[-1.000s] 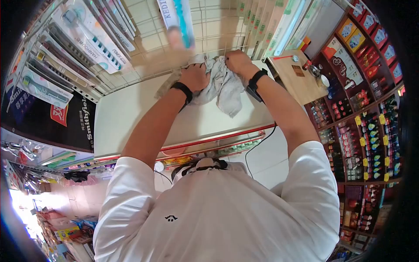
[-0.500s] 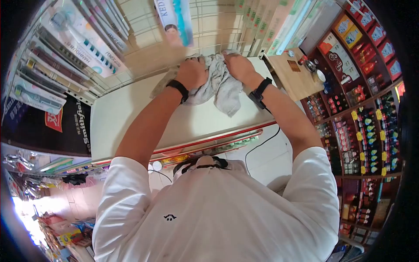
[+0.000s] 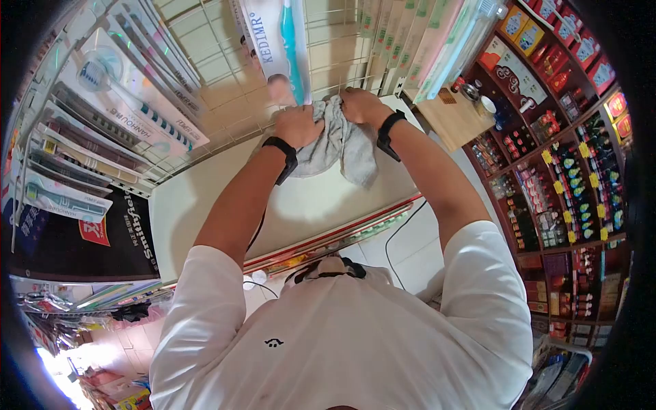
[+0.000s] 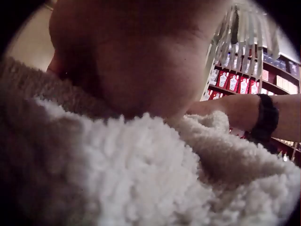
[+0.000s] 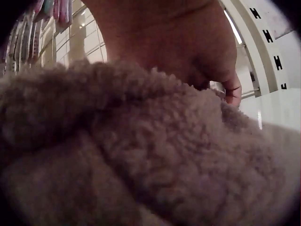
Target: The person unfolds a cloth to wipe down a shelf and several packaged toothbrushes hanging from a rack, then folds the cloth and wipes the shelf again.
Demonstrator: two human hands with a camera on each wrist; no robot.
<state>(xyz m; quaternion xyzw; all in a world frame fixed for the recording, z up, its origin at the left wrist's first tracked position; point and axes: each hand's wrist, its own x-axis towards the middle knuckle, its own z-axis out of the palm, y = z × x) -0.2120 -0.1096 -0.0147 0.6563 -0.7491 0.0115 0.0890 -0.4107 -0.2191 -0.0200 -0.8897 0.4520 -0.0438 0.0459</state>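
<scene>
We classify this location as a retail shop. We base this on the stock: packaged toothbrushes (image 3: 137,102) ranked along a wire display grid (image 3: 205,68), a KEDIMR-branded toothbrush pack (image 3: 273,41) hanging beside them, and dark tiered shelving (image 3: 547,250) carrying rows of small bottles (image 3: 568,183) with yellow tags (image 3: 584,149). We also note a black Smithfield panel (image 3: 123,239) and, in the left wrist view, matching red-and-white packs (image 4: 233,82) arranged in rows.

Person's white short-sleeved shirt (image 3: 355,328), small black face-like logo (image 3: 274,343) on its chest, black left wrist strap (image 3: 277,144) with dark module (image 3: 288,166), matching right strap (image 3: 391,122), thin dark cable (image 3: 260,231)
</scene>
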